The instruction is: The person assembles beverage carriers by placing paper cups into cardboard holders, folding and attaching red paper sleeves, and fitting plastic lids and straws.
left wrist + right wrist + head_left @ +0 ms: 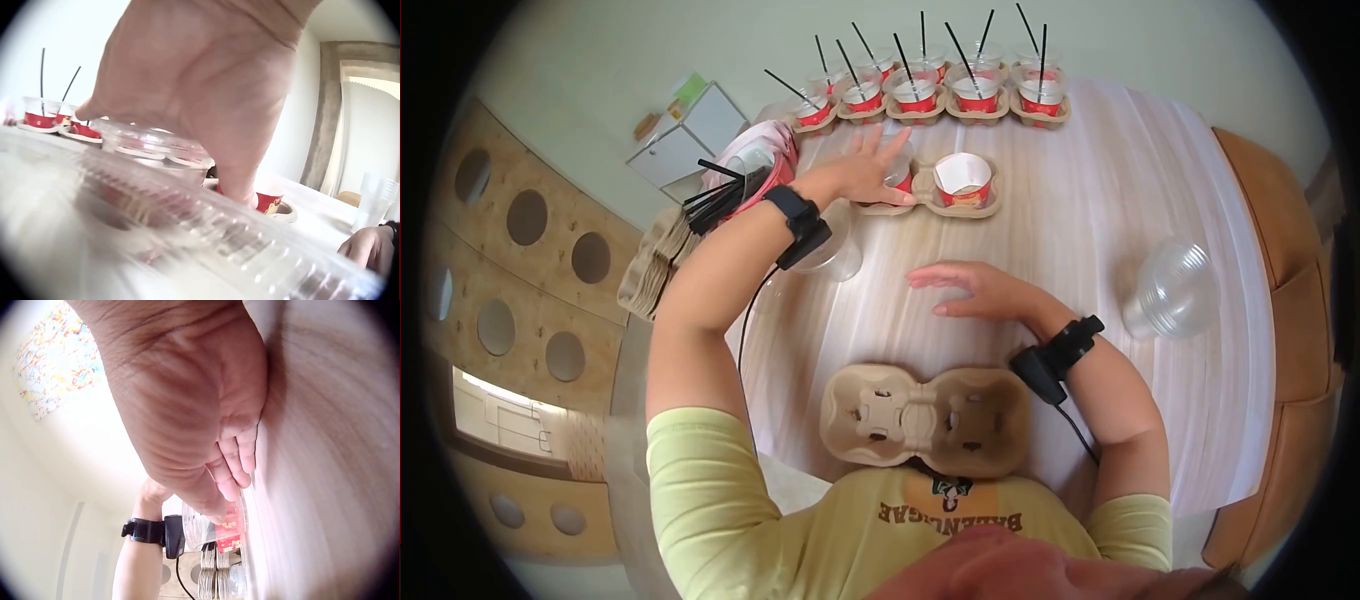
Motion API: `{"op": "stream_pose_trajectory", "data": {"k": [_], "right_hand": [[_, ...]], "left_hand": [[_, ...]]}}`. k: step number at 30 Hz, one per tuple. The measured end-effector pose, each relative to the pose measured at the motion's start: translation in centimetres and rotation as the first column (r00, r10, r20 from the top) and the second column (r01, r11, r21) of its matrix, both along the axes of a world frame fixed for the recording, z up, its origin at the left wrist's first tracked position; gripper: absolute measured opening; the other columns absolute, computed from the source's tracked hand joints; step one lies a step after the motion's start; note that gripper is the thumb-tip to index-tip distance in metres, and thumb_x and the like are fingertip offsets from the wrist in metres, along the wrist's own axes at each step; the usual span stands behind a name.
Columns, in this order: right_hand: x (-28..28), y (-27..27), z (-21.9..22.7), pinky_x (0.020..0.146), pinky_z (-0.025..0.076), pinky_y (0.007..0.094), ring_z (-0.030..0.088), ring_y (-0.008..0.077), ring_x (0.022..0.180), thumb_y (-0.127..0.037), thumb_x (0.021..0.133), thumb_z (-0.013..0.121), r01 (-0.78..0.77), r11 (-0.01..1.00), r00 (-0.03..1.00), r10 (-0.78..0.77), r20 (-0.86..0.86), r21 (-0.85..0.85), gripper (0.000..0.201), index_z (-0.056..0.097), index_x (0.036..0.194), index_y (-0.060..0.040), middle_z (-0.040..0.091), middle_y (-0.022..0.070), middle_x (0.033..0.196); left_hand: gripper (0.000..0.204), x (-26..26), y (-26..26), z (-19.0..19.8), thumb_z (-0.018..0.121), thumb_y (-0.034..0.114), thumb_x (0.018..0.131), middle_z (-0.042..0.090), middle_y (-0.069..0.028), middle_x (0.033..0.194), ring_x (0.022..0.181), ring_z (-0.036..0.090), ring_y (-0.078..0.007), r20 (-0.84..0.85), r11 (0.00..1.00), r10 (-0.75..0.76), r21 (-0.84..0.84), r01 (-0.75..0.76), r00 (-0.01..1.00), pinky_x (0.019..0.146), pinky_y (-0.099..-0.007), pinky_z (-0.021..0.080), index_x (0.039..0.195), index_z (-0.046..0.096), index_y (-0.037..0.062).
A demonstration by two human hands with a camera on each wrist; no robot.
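Observation:
My left hand (865, 172) reaches over the left cup of a two-cup cardboard carrier (967, 212), fingers spread. In the left wrist view its palm lies over a clear plastic piece (150, 140) above the cup, with the thumb pointing down beside it. Part of this red cup (904, 185) is hidden by the hand. In the carrier's other hollow stands a red cup (962, 183) with a white top. My right hand (972, 288) rests low over the table in front of the carrier, its fingers loosely extended and holding nothing.
Red cups (915, 95) with clear tops and black straws stand in carriers at the back. Clear plastic stacks (1175, 290) lie right, and clear plastic (838, 255) sits below my left wrist. Left are black straws (720, 195) and stacked carriers (650, 265). A carrier (880, 408) lies near my body.

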State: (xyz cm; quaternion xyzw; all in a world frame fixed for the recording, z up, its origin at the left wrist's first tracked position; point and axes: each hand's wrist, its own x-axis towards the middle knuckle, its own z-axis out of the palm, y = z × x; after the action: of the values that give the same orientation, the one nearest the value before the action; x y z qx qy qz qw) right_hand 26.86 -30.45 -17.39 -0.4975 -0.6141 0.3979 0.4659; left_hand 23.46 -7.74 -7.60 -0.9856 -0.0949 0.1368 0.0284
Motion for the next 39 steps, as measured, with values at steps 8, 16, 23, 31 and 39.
{"op": "stream_pose_trajectory", "data": {"k": [8,16,23,31,39], "right_hand": [[0.0,-0.1,0.0,0.094,0.034,0.0304,0.045,0.0161,0.111,-0.014,0.079,0.058,0.007,1.000,0.999,-0.007,-0.052,-0.005,0.049,0.041,0.124,-0.0051,0.050,0.0093,0.118],[-0.1,0.0,-0.2,0.095,0.033,0.0302,0.045,0.0161,0.111,-0.012,0.080,0.058,-0.001,1.000,0.995,0.000,-0.103,-0.006,0.048,0.041,0.124,-0.0040,0.050,0.0097,0.118],[-0.3,-0.4,0.4,0.096,0.031,0.0296,0.042,0.0148,0.114,-0.006,0.080,0.056,-0.001,0.999,0.994,-0.004,-0.111,-0.044,0.047,0.040,0.124,-0.0036,0.047,0.0076,0.121],[-0.2,-0.1,-0.7,0.094,0.033,0.0320,0.044,0.0168,0.110,-0.012,0.080,0.057,0.015,1.000,0.999,-0.014,-0.042,0.013,0.046,0.043,0.124,-0.0080,0.052,0.0077,0.117],[-0.3,-0.1,-0.4,0.095,0.033,0.0330,0.044,0.0184,0.111,-0.014,0.079,0.058,0.009,1.000,0.995,-0.010,-0.096,-0.019,0.047,0.043,0.123,-0.0079,0.051,0.0078,0.117]], "left_hand": [[0.102,-1.0,1.2,1.6,0.061,0.058,0.066,0.004,-0.0230,0.140,0.129,0.007,-0.0413,0.220,0.984,-0.083,-0.139,0.115,0.972,0.103,-0.0471,0.014,0.138,0.003,0.0134],[0.094,-10.5,-0.3,5.3,0.070,0.044,0.064,0.034,-0.0220,0.127,0.116,0.038,-0.0324,0.039,0.985,-0.099,-0.140,0.104,0.994,0.094,-0.0376,0.034,0.135,0.018,0.0117],[0.084,-12.1,-0.8,0.8,0.069,0.035,0.064,0.035,-0.0202,0.122,0.104,0.043,-0.0358,0.157,0.990,-0.141,0.040,0.137,0.977,0.088,-0.0438,0.038,0.133,0.023,0.0219],[0.075,-12.4,-2.1,3.6,0.066,0.018,0.061,0.036,-0.0181,0.118,0.106,0.042,-0.0338,0.162,0.997,-0.071,0.002,0.072,0.984,0.087,-0.0411,0.040,0.128,0.033,0.0210],[0.070,-4.4,-6.2,8.0,0.066,0.015,0.060,0.039,-0.0178,0.119,0.107,0.041,-0.0357,0.594,0.942,-0.327,0.140,0.306,0.735,0.088,-0.0412,0.039,0.125,0.039,0.0203]]}}
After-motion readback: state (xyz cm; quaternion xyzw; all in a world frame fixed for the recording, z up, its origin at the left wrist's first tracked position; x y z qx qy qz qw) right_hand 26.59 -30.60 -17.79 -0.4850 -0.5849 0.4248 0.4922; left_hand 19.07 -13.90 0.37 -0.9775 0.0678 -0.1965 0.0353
